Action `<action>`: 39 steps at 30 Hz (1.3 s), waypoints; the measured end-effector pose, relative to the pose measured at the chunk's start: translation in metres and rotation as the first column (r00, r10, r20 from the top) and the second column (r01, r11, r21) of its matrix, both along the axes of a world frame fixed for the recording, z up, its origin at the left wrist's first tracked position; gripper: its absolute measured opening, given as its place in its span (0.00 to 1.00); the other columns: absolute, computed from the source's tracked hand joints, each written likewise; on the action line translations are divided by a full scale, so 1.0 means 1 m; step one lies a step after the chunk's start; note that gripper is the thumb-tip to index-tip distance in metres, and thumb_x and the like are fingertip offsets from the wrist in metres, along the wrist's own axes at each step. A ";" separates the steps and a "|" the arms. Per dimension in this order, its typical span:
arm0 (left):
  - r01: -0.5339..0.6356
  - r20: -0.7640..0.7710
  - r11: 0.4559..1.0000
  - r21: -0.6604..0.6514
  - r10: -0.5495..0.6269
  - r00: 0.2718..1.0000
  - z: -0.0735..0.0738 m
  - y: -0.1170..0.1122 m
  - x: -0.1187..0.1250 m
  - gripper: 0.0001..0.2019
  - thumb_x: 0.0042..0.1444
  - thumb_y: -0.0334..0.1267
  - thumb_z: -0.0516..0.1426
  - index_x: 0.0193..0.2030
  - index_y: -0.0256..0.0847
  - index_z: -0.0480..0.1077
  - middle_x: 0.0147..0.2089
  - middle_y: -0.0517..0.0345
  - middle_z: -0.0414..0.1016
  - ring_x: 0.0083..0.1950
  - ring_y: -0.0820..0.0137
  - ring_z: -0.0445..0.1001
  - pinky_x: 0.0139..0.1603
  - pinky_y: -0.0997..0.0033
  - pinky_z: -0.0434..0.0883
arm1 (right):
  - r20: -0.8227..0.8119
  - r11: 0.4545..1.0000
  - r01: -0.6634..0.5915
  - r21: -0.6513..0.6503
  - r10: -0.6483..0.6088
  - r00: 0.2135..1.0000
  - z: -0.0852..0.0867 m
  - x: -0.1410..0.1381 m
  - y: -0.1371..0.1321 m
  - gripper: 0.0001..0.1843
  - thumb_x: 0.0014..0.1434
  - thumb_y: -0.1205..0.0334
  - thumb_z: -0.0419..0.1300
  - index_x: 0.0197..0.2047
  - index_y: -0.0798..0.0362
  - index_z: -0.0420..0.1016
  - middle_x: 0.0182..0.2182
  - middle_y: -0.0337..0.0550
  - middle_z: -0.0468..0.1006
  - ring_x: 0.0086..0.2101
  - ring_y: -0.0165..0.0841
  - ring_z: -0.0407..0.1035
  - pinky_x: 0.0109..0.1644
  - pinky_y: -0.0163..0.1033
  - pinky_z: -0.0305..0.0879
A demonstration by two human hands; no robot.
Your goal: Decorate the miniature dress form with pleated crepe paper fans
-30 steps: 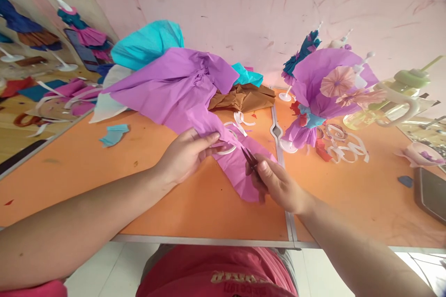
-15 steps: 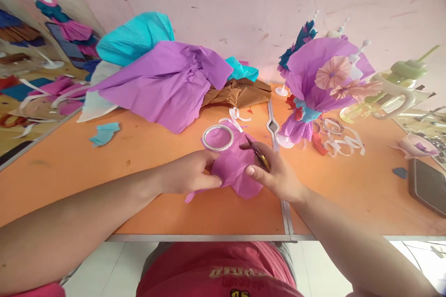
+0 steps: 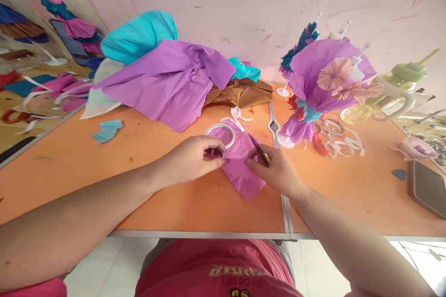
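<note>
My right hand (image 3: 278, 169) is wrapped round a small pair of scissors (image 3: 259, 149), whose dark blades point up and away. Its thumb and fingertip also meet the edge of a purple crepe paper piece (image 3: 244, 178) on the orange table. To the left, my left hand (image 3: 195, 160) is curled, thumb and fingers close together over the same paper's left edge, with a bit of purple showing inside the fingers. A white-rimmed tape roll (image 3: 230, 138) lies on the paper just beyond my left fingers, which partly hide it. White strips (image 3: 237, 118) curl behind it.
Large purple paper (image 3: 163, 88), turquoise paper (image 3: 139, 37) and brown paper (image 3: 240, 93) are heaped at the back. A purple paper bouquet (image 3: 313, 69), a pitcher (image 3: 386, 97), ribbon scraps (image 3: 344, 144) and a phone (image 3: 427, 188) stand or lie on the right. A turquoise scrap (image 3: 108, 131) lies left.
My left hand has moved slightly up and its fingers have curled in more. The purple strip that hung below it no longer shows. The right hand keeps the scissors, nearly in place.
</note>
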State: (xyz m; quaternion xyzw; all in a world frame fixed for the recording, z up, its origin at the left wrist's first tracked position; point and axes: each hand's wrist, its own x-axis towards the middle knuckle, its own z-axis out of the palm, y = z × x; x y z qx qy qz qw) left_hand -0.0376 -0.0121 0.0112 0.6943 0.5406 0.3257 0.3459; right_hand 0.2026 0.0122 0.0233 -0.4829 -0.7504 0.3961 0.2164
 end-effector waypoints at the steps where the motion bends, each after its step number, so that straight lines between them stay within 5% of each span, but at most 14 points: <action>1: 0.013 -0.046 0.999 0.030 -0.012 0.999 0.001 0.002 0.000 0.10 0.53 0.45 0.63 0.32 0.40 0.74 0.34 0.56 0.75 0.38 0.64 0.74 0.40 0.65 0.70 | -0.015 1.000 0.029 -0.006 -0.029 0.999 0.001 0.000 0.001 0.08 0.56 0.55 0.62 0.34 0.51 0.75 0.21 0.31 0.62 0.24 0.25 0.56 0.28 0.33 0.53; 4: 0.015 -0.066 0.988 0.153 -0.005 0.998 0.007 0.003 0.000 0.10 0.56 0.45 0.62 0.39 0.41 0.74 0.43 0.52 0.76 0.45 0.61 0.75 0.47 0.62 0.70 | -0.107 0.995 0.088 -0.038 -0.092 0.990 0.003 0.001 0.003 0.10 0.55 0.54 0.63 0.33 0.52 0.74 0.21 0.31 0.63 0.24 0.25 0.57 0.29 0.34 0.54; 7: -0.155 0.093 0.913 0.378 0.129 0.987 0.014 -0.005 0.003 0.10 0.55 0.43 0.64 0.38 0.41 0.71 0.41 0.54 0.73 0.42 0.65 0.72 0.45 0.65 0.69 | -0.298 0.981 0.131 -0.143 -0.169 0.939 0.004 0.001 0.003 0.13 0.55 0.51 0.64 0.34 0.52 0.72 0.22 0.30 0.62 0.22 0.25 0.58 0.27 0.33 0.55; 9: -0.098 0.160 0.952 0.289 0.052 0.986 0.016 -0.011 0.006 0.13 0.57 0.46 0.63 0.30 0.40 0.69 0.31 0.58 0.69 0.32 0.70 0.67 0.35 0.69 0.66 | -0.415 0.966 0.146 -0.212 -0.224 0.882 0.004 0.001 0.004 0.17 0.55 0.47 0.65 0.35 0.52 0.70 0.21 0.29 0.61 0.21 0.24 0.58 0.26 0.33 0.55; 11: 0.127 0.235 0.992 -0.023 -0.118 0.965 0.014 -0.014 0.010 0.17 0.60 0.52 0.59 0.31 0.40 0.73 0.28 0.57 0.70 0.28 0.70 0.67 0.27 0.70 0.63 | -0.475 0.958 0.138 -0.250 -0.246 0.845 0.003 0.000 0.003 0.19 0.54 0.46 0.66 0.36 0.52 0.69 0.21 0.28 0.61 0.19 0.23 0.58 0.24 0.33 0.54; 14: 0.262 0.396 0.924 -0.279 -0.138 0.908 0.003 -0.010 0.020 0.23 0.59 0.57 0.59 0.53 0.45 0.76 0.47 0.50 0.80 0.44 0.60 0.77 0.34 0.66 0.72 | -0.481 0.953 0.083 -0.290 -0.220 0.848 -0.001 -0.002 0.002 0.19 0.53 0.46 0.67 0.35 0.52 0.69 0.19 0.27 0.61 0.18 0.23 0.58 0.24 0.32 0.55; 16: 0.201 0.497 0.945 -0.259 -0.048 0.867 -0.005 -0.004 0.025 0.23 0.57 0.53 0.62 0.57 0.47 0.74 0.55 0.52 0.78 0.55 0.57 0.76 0.49 0.61 0.75 | -0.455 0.949 0.055 -0.311 -0.199 0.868 -0.004 -0.004 0.002 0.19 0.54 0.46 0.67 0.36 0.52 0.69 0.20 0.27 0.62 0.18 0.23 0.59 0.24 0.32 0.56; 19: 0.086 0.550 0.972 -0.217 0.049 0.834 -0.012 0.000 0.027 0.18 0.56 0.48 0.65 0.51 0.44 0.77 0.52 0.53 0.80 0.56 0.57 0.77 0.59 0.56 0.71 | -0.416 0.947 0.060 -0.316 -0.195 0.888 -0.008 -0.006 0.002 0.19 0.55 0.46 0.67 0.37 0.52 0.70 0.19 0.27 0.63 0.18 0.23 0.60 0.24 0.32 0.57; 23: -0.021 0.563 0.989 -0.149 0.102 0.820 -0.011 -0.001 0.024 0.19 0.56 0.45 0.66 0.53 0.43 0.75 0.52 0.53 0.80 0.54 0.58 0.77 0.58 0.58 0.72 | -0.393 0.946 0.085 -0.312 -0.210 0.895 -0.011 -0.007 0.003 0.19 0.56 0.46 0.66 0.36 0.53 0.71 0.17 0.27 0.62 0.18 0.23 0.60 0.24 0.31 0.58; 29: 0.145 0.650 0.967 -0.211 0.028 0.759 -0.017 -0.002 0.036 0.27 0.52 0.43 0.68 0.58 0.43 0.72 0.59 0.49 0.77 0.62 0.53 0.73 0.63 0.53 0.68 | -0.373 0.937 0.060 -0.345 -0.195 0.907 -0.012 -0.010 0.000 0.21 0.54 0.44 0.67 0.36 0.53 0.70 0.19 0.27 0.64 0.17 0.24 0.61 0.23 0.32 0.61; 33: 0.026 0.591 0.962 -0.270 0.145 0.793 -0.020 -0.002 0.038 0.21 0.53 0.44 0.68 0.52 0.39 0.76 0.52 0.49 0.80 0.56 0.55 0.76 0.60 0.53 0.70 | -0.376 0.947 0.043 -0.320 -0.169 0.911 -0.011 -0.009 -0.004 0.23 0.57 0.42 0.64 0.45 0.51 0.69 0.21 0.26 0.63 0.17 0.24 0.61 0.22 0.32 0.61; 36: -0.055 0.661 0.963 -0.264 0.222 0.717 -0.017 -0.001 0.031 0.21 0.51 0.41 0.69 0.51 0.40 0.76 0.49 0.51 0.81 0.50 0.60 0.77 0.53 0.59 0.73 | -0.442 0.949 0.015 -0.314 -0.160 0.883 -0.013 -0.006 -0.006 0.25 0.64 0.35 0.52 0.48 0.49 0.66 0.21 0.26 0.57 0.18 0.24 0.58 0.21 0.31 0.60; 39: -0.071 0.749 0.967 -0.245 0.235 0.619 -0.013 0.001 0.026 0.18 0.51 0.39 0.69 0.49 0.42 0.75 0.45 0.56 0.80 0.45 0.67 0.77 0.45 0.67 0.74 | -0.420 0.961 -0.095 -0.259 -0.023 0.907 -0.015 -0.005 -0.011 0.26 0.68 0.35 0.43 0.43 0.50 0.63 0.22 0.28 0.61 0.20 0.25 0.62 0.25 0.32 0.62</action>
